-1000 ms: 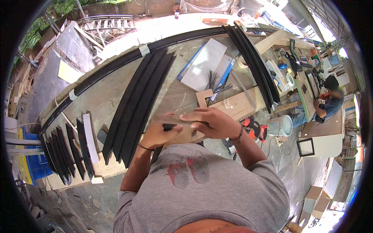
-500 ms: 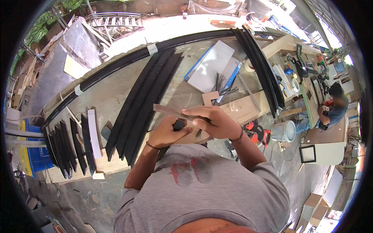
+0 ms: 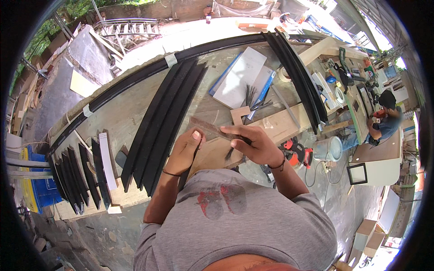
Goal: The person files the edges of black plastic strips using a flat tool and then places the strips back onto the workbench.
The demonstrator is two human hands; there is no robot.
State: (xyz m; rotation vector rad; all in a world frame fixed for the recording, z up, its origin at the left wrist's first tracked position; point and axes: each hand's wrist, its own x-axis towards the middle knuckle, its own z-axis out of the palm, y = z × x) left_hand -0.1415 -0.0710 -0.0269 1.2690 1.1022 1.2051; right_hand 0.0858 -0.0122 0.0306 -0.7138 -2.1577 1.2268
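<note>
My right hand (image 3: 257, 144) pinches a flat, brownish bar (image 3: 207, 126) that looks like a file, thumb below and fingers along its top. Its far end points left, over the fingertips of my left hand (image 3: 183, 152). That hand is closed round a black strip (image 3: 183, 179), which runs down past my wrist toward my body; most of the strip is hidden by the hand and arm. The bar's end lies close to the left thumb; whether they touch I cannot tell. Left of my hands, several long black strips (image 3: 158, 117) lie side by side on the wooden workbench (image 3: 212, 105).
More long black strips (image 3: 296, 77) lie at the right, shorter ones (image 3: 72, 171) at the left. A white-and-blue box (image 3: 239, 74), thin black ties (image 3: 251, 101) and an L-shaped wood piece (image 3: 239, 115) lie beyond my hands. A red power tool (image 3: 296, 153), bucket (image 3: 329, 149) and seated person (image 3: 384, 124) are to the right.
My left hand has turned, its thumb now raised, and the black strip's end no longer faces up into view. The bar in my right hand has shifted slightly right and tilts more downward.
</note>
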